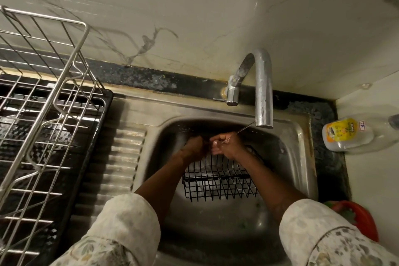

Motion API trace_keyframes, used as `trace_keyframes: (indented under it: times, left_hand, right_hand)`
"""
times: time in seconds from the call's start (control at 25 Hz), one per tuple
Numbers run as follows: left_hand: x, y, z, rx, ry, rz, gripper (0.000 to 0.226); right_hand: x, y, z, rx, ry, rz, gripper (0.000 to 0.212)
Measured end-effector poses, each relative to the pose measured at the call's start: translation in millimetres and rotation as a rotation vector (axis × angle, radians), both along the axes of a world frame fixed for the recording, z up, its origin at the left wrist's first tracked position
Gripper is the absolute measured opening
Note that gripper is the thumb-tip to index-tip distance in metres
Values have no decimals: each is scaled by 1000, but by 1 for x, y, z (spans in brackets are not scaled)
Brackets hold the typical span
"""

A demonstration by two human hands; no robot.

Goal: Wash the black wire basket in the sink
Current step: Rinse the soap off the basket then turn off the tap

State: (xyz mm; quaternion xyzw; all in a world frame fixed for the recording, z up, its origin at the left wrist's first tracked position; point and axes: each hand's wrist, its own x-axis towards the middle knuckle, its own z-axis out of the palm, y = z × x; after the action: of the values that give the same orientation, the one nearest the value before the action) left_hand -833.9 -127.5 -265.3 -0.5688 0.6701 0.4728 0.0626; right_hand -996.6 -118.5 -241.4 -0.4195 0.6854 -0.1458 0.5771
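- The left hand is curling its fingers over the far rim of the black rectangular wire basket.
- The right hand is bunching its fingertips beside it; pinching what, I cannot tell.
- The basket is lying in the steel sink, long axis left-right, reaching from both hands toward the person.
- The curved chrome tap is hanging just above the right hand.
- The silver wire dish rack is standing clear, leftward.
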Motion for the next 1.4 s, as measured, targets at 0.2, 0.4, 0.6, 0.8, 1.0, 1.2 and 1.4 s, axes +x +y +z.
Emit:
trace_keyframes:
  times: [0.2, 0.4, 0.6, 0.8, 1.0, 1.2, 1.4]
  left_hand:
    - [-7, -3, 8, -6, -4, 111, 28]
    - [-22, -4, 8, -27, -38, 24, 24]
    - [-45, -7, 11, -72, 18, 33, 22]
    - [-50, -14, 14, -41, 81, 81, 17]
    - [-36, -20, 12, -20, 112, 191, 17]
    - [-17, -19, 14, -63, 67, 211, 15]
    - [0, -15, 17, -136, 2, 151, 27]
  right_hand:
    - [-1, -6, -6, 103, -32, -135, 24]
    - [-17, -7, -3, 31, 228, 87, 28]
    - [-43, -7, 4, 40, 311, 177, 27]
    - [-47, -6, -1, 14, 297, 174, 38]
    - [-36, -3, 0, -58, 140, -4, 31]
    - [-7, -3, -23, -75, 60, -102, 21]
    - [-2, -10, -47, -9, 116, 171, 34]
